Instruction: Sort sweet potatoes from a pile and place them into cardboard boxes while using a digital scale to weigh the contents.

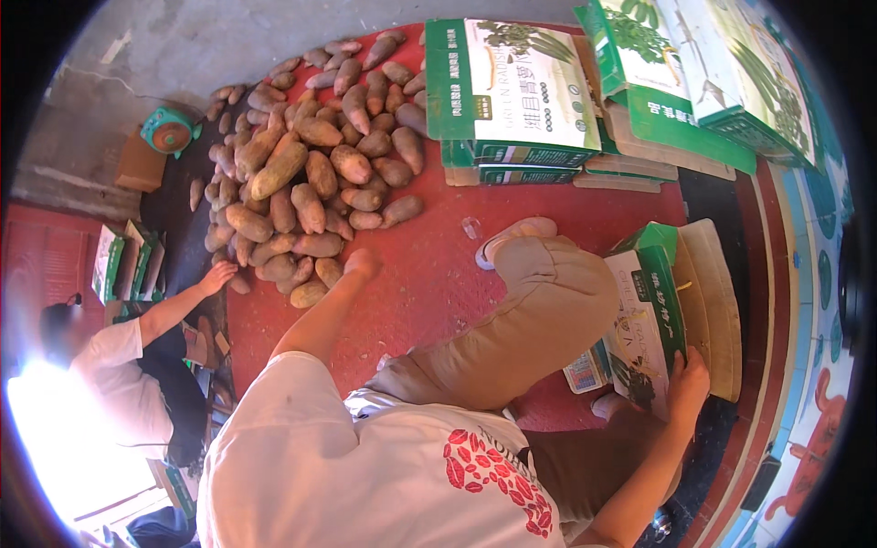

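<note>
A large heap of sweet potatoes, brown and reddish, lies on the red floor mat ahead of me and to the left. My left hand is at the heap's near right edge, beside the closest sweet potatoes; its fingers do not show clearly. On my right, an open green and white cardboard box stands with its flaps spread. My right hand grips the near rim of this box. A scale with a display shows at the box's lower left side.
Flat green and white boxes are stacked at the far side, with more boxes at the far right. A co-worker on the left reaches a hand to the heap. A teal and brown round device sits on a small carton.
</note>
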Demonstrator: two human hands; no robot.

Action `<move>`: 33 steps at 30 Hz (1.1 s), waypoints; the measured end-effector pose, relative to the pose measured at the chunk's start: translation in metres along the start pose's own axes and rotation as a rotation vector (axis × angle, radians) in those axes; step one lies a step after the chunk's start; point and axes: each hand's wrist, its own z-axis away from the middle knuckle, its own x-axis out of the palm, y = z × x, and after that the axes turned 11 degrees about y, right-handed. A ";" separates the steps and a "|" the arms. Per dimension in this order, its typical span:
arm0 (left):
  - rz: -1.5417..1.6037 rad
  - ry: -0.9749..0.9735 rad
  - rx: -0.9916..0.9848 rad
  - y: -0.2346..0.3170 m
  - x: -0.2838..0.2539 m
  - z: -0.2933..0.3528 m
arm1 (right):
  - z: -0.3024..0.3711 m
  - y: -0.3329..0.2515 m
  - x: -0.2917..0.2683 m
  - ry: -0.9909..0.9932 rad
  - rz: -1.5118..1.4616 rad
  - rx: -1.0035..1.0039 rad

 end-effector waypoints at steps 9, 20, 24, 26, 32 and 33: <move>0.027 -0.039 -0.286 -0.128 0.059 0.007 | 0.004 0.006 -0.001 0.000 -0.020 0.084; -0.003 -0.138 -0.456 -0.143 0.053 -0.009 | 0.001 0.012 0.014 -0.025 0.039 0.133; -0.008 -0.094 -0.488 -0.137 0.060 -0.023 | 0.004 0.020 0.019 -0.006 0.047 0.118; -0.107 -0.050 -0.460 -0.131 0.057 -0.029 | 0.006 0.017 0.019 0.009 0.047 0.111; 0.036 -0.181 -0.588 -0.138 0.063 -0.061 | 0.004 0.012 0.021 0.008 0.089 0.179; 0.042 -0.156 -0.602 -0.136 0.063 -0.061 | 0.004 0.014 0.022 0.027 0.091 0.163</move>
